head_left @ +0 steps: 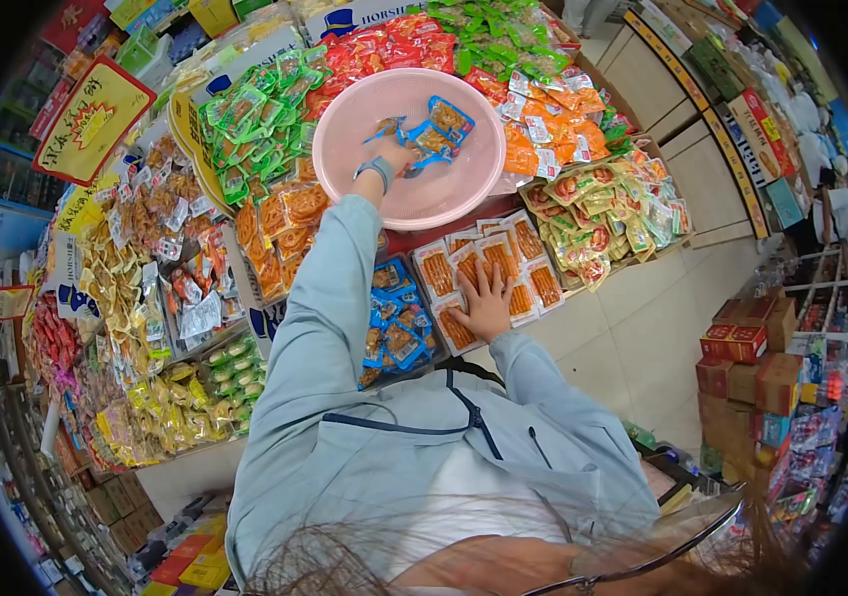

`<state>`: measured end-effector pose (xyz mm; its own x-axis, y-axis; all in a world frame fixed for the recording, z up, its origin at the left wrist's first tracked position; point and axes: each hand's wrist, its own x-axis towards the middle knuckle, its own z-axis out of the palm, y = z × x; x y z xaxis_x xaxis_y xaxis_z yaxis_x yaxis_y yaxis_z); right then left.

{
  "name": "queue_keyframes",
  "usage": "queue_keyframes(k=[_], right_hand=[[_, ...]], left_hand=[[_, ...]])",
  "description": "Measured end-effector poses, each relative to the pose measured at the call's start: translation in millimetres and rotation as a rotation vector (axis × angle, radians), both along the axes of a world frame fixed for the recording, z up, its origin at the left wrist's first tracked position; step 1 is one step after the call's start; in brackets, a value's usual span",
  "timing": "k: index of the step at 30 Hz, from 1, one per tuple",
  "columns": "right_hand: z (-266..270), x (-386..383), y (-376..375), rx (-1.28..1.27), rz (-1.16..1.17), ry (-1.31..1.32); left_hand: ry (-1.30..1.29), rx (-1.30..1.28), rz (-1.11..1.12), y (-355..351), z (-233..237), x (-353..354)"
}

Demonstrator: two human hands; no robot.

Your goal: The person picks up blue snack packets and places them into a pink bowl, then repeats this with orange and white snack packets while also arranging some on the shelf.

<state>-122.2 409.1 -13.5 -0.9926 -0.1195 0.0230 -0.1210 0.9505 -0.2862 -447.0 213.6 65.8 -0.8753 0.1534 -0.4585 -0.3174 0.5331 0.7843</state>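
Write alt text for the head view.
A person's left hand is inside a pink basin with blue snack packets; the right hand rests on flat packs of orange-brown snacks. Piles of bagged snacks lie around.

Yellow sign, upper left; stacked cartons, right; tiled floor.

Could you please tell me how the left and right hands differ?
The left hand is inside the basin, by blue packets; the right hand is spread over orange packs. The left hand has a band at its wrist; the right hand shows none. Both emerge from pale blue sleeves.
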Motion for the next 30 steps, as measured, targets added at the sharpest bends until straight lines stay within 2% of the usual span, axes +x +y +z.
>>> queue_keyframes(k=[2,3,5,7,9,11,13,15,18,21,26,30], right_hand=[[-2,-2,0,0.004,0.0,-0.002],[-5,-2,0,0.014,0.002,-0.001],[-7,0,0,0.028,0.009,-0.023],[-5,-3,0,0.041,0.013,-0.055],[-5,-3,-1,0.065,0.016,-0.08],[-8,-3,-2,0.069,0.013,-0.068],[-6,-3,-1,0.083,0.02,-0.094],[-5,-5,-2,0.102,0.025,-0.12],[-13,-5,-1,0.128,0.028,-0.099],[-9,-6,-4,0.133,0.02,-0.104],[-14,-4,-4,0.148,0.021,-0.086],[-16,-4,-3,0.164,0.024,-0.075]], left_hand=[[-0.015,0.157,-0.014,-15,-21,-22],[-0.014,0.246,-0.024,-20,-2,-12],[-0.018,0.422,-0.028,-36,76,51],[0.17,0.538,-0.049,-60,133,121],[0.257,0.514,0.0,-98,153,183],[0.249,0.717,0.174,-133,137,242],[0.187,0.806,0.359,-176,74,291],[0.178,1.038,0.633,-182,37,336],[0.059,0.97,0.759,-207,-36,386],[0.019,1.049,0.844,-210,-45,405],[0.097,1.102,0.766,-207,-29,385],[-0.033,1.094,0.768,-199,-32,367]])
